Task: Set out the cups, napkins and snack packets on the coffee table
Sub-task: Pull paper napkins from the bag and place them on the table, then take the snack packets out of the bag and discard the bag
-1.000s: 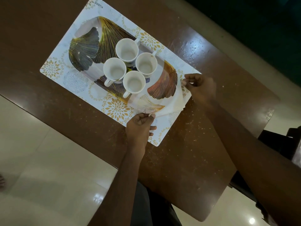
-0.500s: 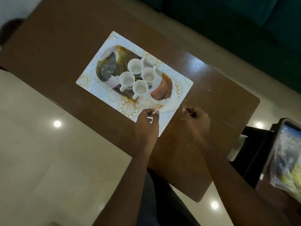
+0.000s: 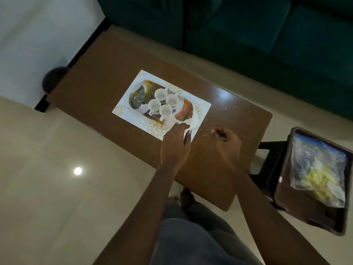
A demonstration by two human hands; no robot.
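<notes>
Several white cups (image 3: 165, 111) stand close together on a leaf-patterned tray (image 3: 136, 98), which lies on a white and gold placemat (image 3: 122, 111) on the brown coffee table (image 3: 99, 77). A white napkin (image 3: 195, 123) lies at the tray's near right end. My left hand (image 3: 175, 144) rests its fingers on the napkin's near edge, thumb spread to the side. My right hand (image 3: 227, 139) hovers over the bare table just right of the placemat, fingers curled, holding nothing. A clear snack packet (image 3: 319, 173) with yellow contents lies on a dark tray (image 3: 282, 192) at the right.
The dark tray sits on a black stool (image 3: 267, 161) beside the table's right end. A dark green sofa (image 3: 248, 27) runs along the table's far side. A dark round object (image 3: 52, 79) stands by the wall at the far left. Pale tiled floor (image 3: 57, 169) surrounds the table.
My right hand let go of the napkin and drew back to the right, off the placemat. My left hand stays at the napkin's edge. The view pulled back, showing the stool and snack packet.
</notes>
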